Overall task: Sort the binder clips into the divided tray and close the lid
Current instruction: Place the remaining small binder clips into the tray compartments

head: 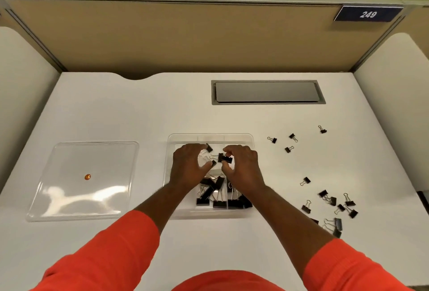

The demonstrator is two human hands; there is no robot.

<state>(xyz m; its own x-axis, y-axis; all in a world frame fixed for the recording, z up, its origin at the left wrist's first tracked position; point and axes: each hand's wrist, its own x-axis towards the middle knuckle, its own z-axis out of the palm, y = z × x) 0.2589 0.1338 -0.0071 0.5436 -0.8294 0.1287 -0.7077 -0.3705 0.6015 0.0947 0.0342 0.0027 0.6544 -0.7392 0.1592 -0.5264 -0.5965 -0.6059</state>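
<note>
A clear divided tray sits mid-table. Both hands hover over its far half. My right hand pinches a black binder clip between thumb and fingers. My left hand is curled, with small black clips at its fingertips and thumb; whether it grips them I cannot tell. Several larger black clips lie in the tray's near compartments. The clear lid lies flat to the left, with a small orange dot on it. Loose clips are scattered on the right.
White desk with a grey cable hatch at the back. A few small clips lie far right of the tray. Tan partition walls surround the desk; a "249" plate hangs top right.
</note>
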